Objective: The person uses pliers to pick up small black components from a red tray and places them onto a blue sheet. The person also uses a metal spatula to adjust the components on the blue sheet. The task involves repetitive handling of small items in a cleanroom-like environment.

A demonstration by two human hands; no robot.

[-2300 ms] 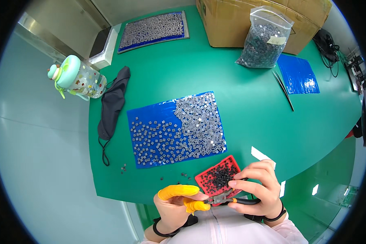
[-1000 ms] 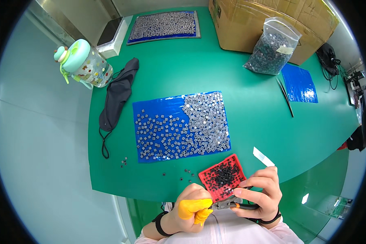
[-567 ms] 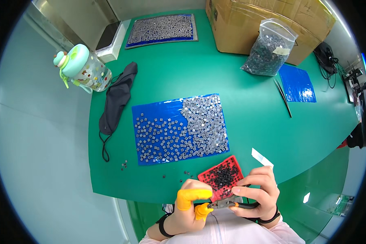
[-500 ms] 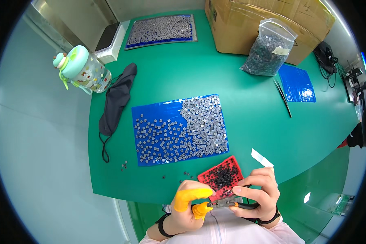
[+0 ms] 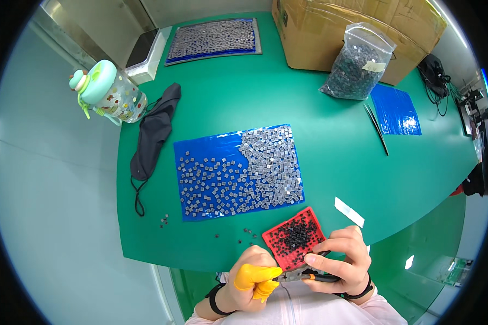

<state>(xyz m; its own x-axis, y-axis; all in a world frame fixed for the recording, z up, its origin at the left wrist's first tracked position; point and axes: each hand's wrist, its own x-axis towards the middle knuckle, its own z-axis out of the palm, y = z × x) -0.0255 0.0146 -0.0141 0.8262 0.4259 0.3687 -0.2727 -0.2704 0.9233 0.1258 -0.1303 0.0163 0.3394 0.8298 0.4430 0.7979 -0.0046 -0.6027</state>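
My right hand (image 5: pixel 346 261) is wrapped round a pair of pliers (image 5: pixel 322 278) with black and orange handles, held at the table's near edge. Yellow finger cots (image 5: pixel 255 277) cover the thumb and index finger of my left hand (image 5: pixel 248 287). Those two fingers are pinched together at the pliers' jaws; whatever they grip is too small or hidden to name. Just beyond my hands lies a red tray (image 5: pixel 269 236) strewn with small black parts (image 5: pixel 297 234). A blue sheet (image 5: pixel 209 148) farther off bears many small grey square pieces (image 5: pixel 271 168), packed densely on its right side.
Left stand a water bottle (image 5: pixel 114 95) and a dark mask (image 5: pixel 153 135). At the back are a piece-covered board (image 5: pixel 211 42), a cardboard box (image 5: pixel 309 38) and a zip bag of parts (image 5: pixel 358 65). Tweezers (image 5: pixel 376 130) lie beside another blue sheet (image 5: pixel 396 111); a white strip (image 5: pixel 349 212) is nearer.
My left thumb and index finger have drawn together and turned at the jaws. My right thumb has slid slightly left and down with the pliers.
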